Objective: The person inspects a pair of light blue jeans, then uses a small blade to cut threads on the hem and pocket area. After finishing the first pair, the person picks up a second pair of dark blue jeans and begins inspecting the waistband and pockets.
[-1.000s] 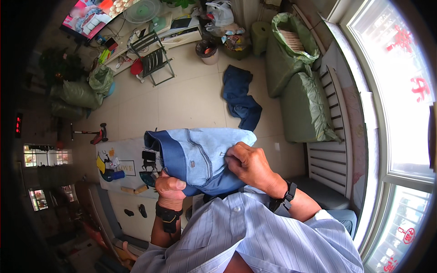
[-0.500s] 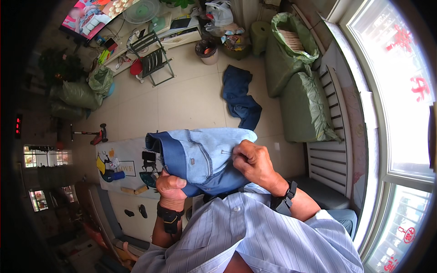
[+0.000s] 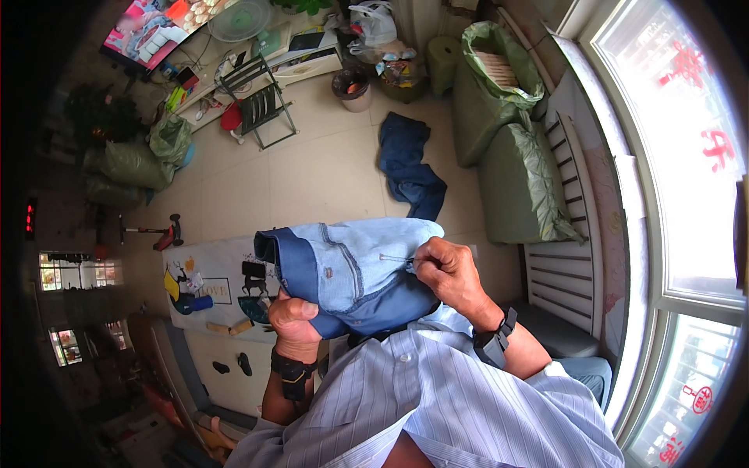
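A pair of light blue denim jeans (image 3: 316, 267) with a dark blue band at its left end is spread in front of my chest. My left hand (image 3: 294, 318) is closed on the lower left edge of the jeans, thumb on top, the other fingers hidden beneath. Above the cloth's right part, my right hand (image 3: 446, 274) is closed in a pinch at the end of a short dark stitched line. What lies between its fingertips is too small to make out. Both wrists wear black bands.
Dark blue jeans (image 3: 409, 160) lie on the tiled floor ahead. Large green wrapped bundles (image 3: 519, 183) stand at the right beside a slatted bench (image 3: 562, 277). A low table (image 3: 234, 273) with small items is at the left. Farther off are a folding chair (image 3: 261, 109) and a waste bin (image 3: 353, 92).
My right hand has moved slightly right along the cloth, still pinched, and more of the stitched line shows. My left hand keeps its grip on the jeans, which have shifted slightly.
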Demonstrator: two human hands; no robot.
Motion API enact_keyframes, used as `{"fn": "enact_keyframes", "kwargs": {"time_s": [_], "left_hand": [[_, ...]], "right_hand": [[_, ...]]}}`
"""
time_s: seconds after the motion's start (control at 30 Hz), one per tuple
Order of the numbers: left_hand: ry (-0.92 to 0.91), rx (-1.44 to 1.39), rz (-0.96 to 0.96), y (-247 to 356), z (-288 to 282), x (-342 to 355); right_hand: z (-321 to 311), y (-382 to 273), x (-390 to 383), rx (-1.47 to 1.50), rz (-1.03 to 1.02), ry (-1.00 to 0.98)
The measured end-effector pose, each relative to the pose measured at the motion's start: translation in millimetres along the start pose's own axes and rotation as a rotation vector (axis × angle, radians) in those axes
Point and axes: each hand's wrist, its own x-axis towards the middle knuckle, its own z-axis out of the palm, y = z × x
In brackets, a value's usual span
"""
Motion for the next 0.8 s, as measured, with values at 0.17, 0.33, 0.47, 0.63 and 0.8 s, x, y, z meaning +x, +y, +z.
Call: {"fn": "enact_keyframes", "kwargs": {"time_s": [0.17,0.33,0.47,0.63,0.8], "left_hand": [[0.014,-0.041,0.031,0.3,10.5,1.7],[0.009,-0.025,0.034,5.3,-1.3,-1.1],[0.027,-0.037,0.027,4.4,-9.2,-4.7],[0.083,0.032,0.105,11.3,-9.8,-7.9],[0.215,0.253,0.086,53.7,-35.4,-19.2]], "right_hand": [[-17.9,22.9,-3.5,-0.028,0.101,0.060],[-24.4,26.4,8.2,-0.161,-0.036,-0.014],[-18.1,14.3,32.3,-0.337,-0.287,-0.169],[-7.8,35.2,57.0,0.146,0.068,-0.656],[2.3,23.0,60.9,0.399,0.226,-0.673]]}}
